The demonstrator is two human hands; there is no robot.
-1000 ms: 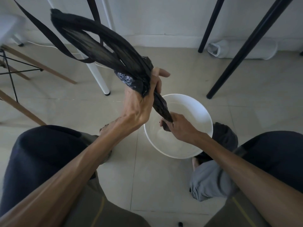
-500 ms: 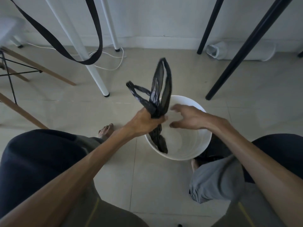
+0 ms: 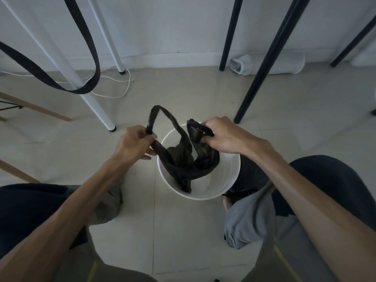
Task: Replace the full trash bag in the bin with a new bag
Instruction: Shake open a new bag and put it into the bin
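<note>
Pale floor tiles run to a white wall, crossed by two white legs and three black ones. One white bin stands between the knees, and one dark, seemingly full bag sits just behind it. One new black bag, half a second ago bunched in the left hand alone, now hangs into the bin, so lining has begun. Left hand pinches one handle; right hand grips the other.
</note>
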